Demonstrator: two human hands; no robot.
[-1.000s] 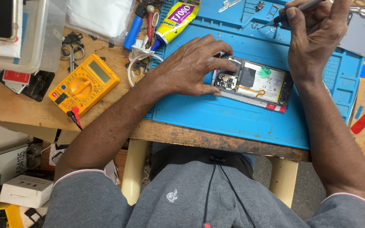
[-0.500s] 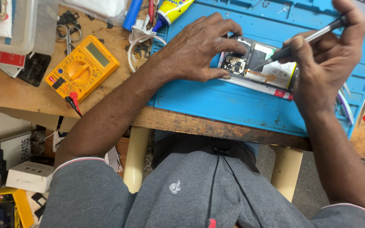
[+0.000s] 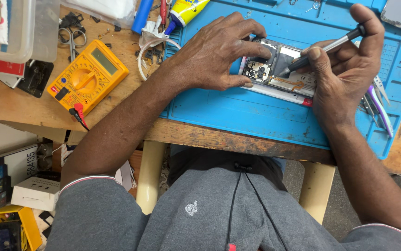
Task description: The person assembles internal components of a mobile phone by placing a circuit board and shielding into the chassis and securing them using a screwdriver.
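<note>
An opened phone (image 3: 281,72) with its back off lies on a blue work mat (image 3: 256,114); its camera module and inner boards show. My left hand (image 3: 219,51) rests over the phone's left end and holds it steady with thumb and fingers. My right hand (image 3: 346,69) grips a slim screwdriver (image 3: 323,49), whose tip touches the inside of the phone near the camera module.
A yellow multimeter (image 3: 86,76) with red and black leads lies on the wooden bench (image 3: 19,104) at the left. Scissors (image 3: 70,37), a blue tube, a yellow glue tube (image 3: 186,9) and tweezers (image 3: 379,107) lie around the mat. Boxes sit on the floor below left.
My right hand came down from the top of the mat with the screwdriver and set its tip inside the phone. My left hand stayed on the phone.
</note>
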